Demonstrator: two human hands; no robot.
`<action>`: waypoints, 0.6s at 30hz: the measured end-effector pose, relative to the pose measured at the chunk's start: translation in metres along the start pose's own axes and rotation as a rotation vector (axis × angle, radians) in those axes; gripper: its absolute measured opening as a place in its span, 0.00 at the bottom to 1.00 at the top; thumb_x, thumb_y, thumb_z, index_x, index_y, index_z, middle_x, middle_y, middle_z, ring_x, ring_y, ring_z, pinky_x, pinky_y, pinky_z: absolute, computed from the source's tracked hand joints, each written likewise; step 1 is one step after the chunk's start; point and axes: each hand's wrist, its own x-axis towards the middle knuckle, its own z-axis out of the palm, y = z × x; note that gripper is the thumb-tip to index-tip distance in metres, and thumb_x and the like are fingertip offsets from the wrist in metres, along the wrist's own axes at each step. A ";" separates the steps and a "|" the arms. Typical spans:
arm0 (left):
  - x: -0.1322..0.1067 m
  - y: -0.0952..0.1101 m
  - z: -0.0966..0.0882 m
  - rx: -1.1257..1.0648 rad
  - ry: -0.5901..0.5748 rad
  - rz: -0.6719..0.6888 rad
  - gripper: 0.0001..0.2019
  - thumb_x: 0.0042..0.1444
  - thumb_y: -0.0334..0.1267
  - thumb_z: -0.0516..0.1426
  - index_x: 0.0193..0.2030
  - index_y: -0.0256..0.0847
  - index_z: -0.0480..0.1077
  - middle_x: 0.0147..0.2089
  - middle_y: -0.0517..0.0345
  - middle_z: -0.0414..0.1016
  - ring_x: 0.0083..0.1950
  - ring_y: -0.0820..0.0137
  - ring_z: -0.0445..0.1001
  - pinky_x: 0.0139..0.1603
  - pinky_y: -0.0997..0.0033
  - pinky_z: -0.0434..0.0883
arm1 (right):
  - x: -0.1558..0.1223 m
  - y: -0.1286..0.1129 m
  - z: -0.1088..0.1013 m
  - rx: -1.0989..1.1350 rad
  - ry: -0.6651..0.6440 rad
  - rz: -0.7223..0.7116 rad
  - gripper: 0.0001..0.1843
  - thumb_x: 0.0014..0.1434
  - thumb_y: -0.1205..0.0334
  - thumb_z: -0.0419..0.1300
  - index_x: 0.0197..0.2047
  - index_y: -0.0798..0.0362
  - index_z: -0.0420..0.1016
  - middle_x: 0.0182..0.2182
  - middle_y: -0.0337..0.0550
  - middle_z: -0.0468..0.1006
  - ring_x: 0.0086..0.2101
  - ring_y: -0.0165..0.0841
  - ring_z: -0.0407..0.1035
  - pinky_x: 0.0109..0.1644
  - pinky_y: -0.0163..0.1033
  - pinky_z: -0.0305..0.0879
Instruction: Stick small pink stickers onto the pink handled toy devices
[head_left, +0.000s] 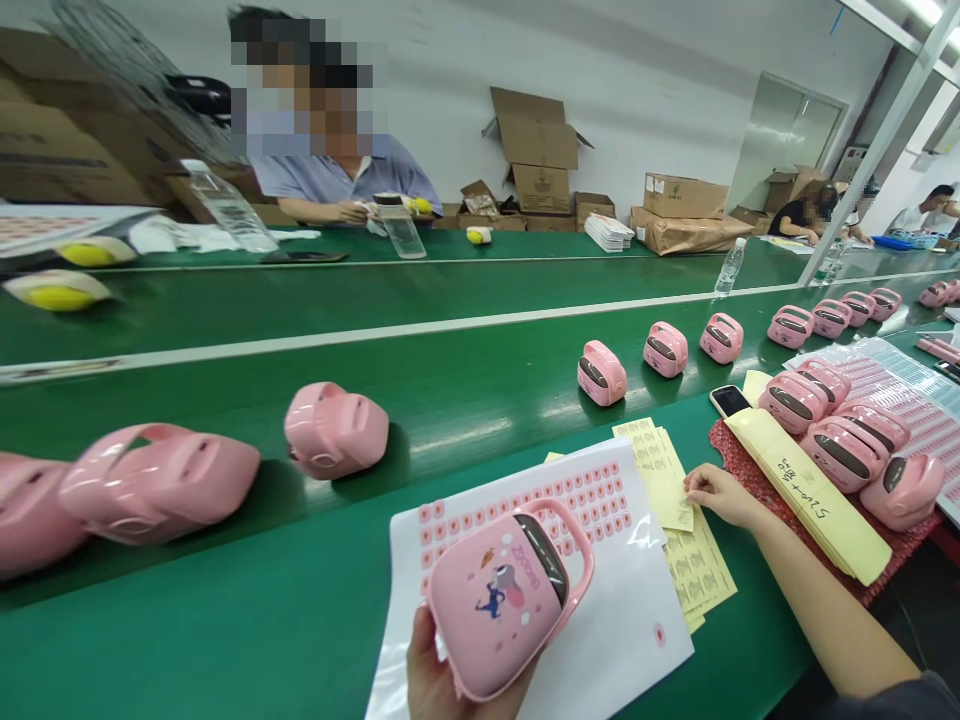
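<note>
My left hand (442,692) is wrapped round a pink device with a carry handle (469,590), held tilted above the sheet of stickers. Its front bears a cartoon print, and a dark glossy window lies near the handle. Beneath it is a white sheet (592,650) with rows of small pink-red stickers, partly hidden by the device. My right hand (721,496) has its fingertips pinched at the edge of a yellow label sheet (671,500), which lies on more yellow sheets printed with small text.
Several like pink devices (337,430) stand along the green conveyor belt (450,370). More sit at right on a red mat (724,445), beside a folded yellow paper (810,495) and a phone (729,401). A co-worker (345,175) sits across; water bottles (729,268) and cartons (540,185) stand beyond.
</note>
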 end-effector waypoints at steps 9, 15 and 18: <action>0.014 -0.018 0.062 0.308 0.561 0.202 0.20 0.45 0.45 0.62 0.46 0.45 0.72 0.39 0.56 0.79 0.37 0.63 0.77 0.39 0.63 0.74 | -0.014 -0.061 0.032 0.420 -0.040 0.000 0.20 0.41 0.44 0.67 0.24 0.51 0.69 0.34 0.42 0.72 0.39 0.36 0.67 0.47 0.43 0.61; 0.023 -0.039 0.073 0.541 0.532 0.413 0.36 0.34 0.59 0.65 0.52 0.48 0.66 0.51 0.55 0.70 0.54 0.59 0.68 0.45 0.67 0.69 | -0.027 -0.103 0.110 0.510 -0.121 -0.062 0.15 0.39 0.51 0.69 0.23 0.53 0.73 0.36 0.42 0.70 0.36 0.34 0.64 0.39 0.38 0.60; 0.022 -0.038 0.073 0.553 0.509 0.415 0.38 0.35 0.60 0.64 0.54 0.50 0.63 0.53 0.53 0.68 0.53 0.58 0.68 0.45 0.64 0.69 | -0.026 -0.103 0.124 0.440 -0.135 -0.045 0.14 0.40 0.52 0.69 0.24 0.53 0.75 0.37 0.43 0.68 0.33 0.32 0.62 0.36 0.36 0.58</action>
